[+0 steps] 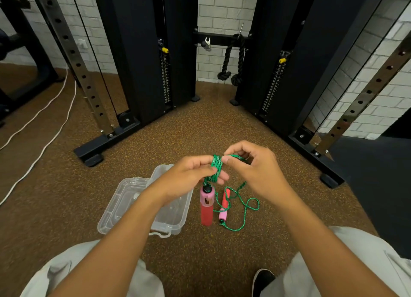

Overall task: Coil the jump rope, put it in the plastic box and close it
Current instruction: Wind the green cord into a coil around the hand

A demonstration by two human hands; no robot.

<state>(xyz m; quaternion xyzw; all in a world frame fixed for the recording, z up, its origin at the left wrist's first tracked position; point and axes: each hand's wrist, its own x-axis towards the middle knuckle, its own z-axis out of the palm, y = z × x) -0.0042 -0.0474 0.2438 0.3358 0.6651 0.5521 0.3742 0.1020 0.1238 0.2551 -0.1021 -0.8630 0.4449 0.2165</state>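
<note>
**Green rope half-coiled in two hands above an open box**

Head view: the left hand (189,176) has its grip closed around a tight bundle of green jump rope (216,168), several turns lying side by side across the fingers. The right hand (251,165) pinches the next strand of the same rope between thumb and fingertips, touching the bundle's upper edge. From the coil one handle (207,204), pink above and red below, hangs upright just under the left hand; whether its lower end touches the floor (200,127) I cannot tell. The second handle (224,204) lies on the floor just beside it, with loose rope looping to its right and curling around its near end.

The clear plastic box (175,216) sits open on the floor to the left of the handles, partly hidden by the left forearm, its lid (124,199) resting against the left side. The black base rails of a cable machine (142,52) angle in from both sides, leaving a wedge of bare speckled floor ahead of the hands. A white cord (44,145) trails along the far left, well apart from the box. The person's knees close the near edge.
</note>
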